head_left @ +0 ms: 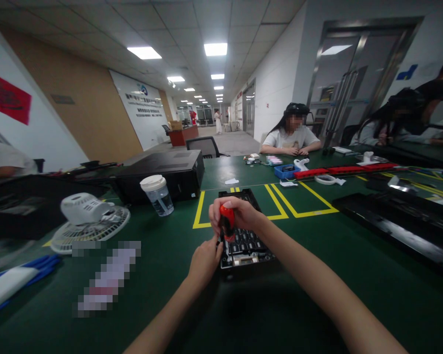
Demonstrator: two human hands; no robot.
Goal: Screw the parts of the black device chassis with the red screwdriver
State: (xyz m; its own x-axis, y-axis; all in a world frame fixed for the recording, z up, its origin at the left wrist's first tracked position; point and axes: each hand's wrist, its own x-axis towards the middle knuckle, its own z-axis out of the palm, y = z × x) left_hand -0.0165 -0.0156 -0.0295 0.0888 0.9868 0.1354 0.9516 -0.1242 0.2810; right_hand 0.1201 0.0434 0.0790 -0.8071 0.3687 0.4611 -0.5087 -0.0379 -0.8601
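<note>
Right now, holding tight: right hand [239, 214] wrapped in a fist around a red-handled screwdriver [227, 222], standing almost straight up, tip down on the black keyboard [243, 236]. Left hand [205, 260] curled, fingertips pinching low near the tool's shaft, touching the keyboard's left edge. Keyboard flat on the green table [177, 275], right in front, partly inside the yellow tape lines [299, 201].

Could slip! Smooth round handle, hard push, tiny tip: one wobble and off the screw, maybe poking those left fingertips so close by. Could scratch the keys too. Could tilt and chew up the screw head. Tiny screws, if loose, easy to lose on the dark mat; none seen for sure, too small to tell.

Shapes and feel: keyboard hard plastic, flat, full of little bumpy square keys in rows. Handle shiny red, fat, rounded. Table top dull, smooth, dark green. Nearby, a see-through plastic jar [158, 195] with a white lid, round. A little white fan [90, 221] lying down, wire cage, round. A big black box [162, 174], hard edges, slightly glossy. Across the table, a seated person in a white shirt [291, 138], hands down on the table.
</note>
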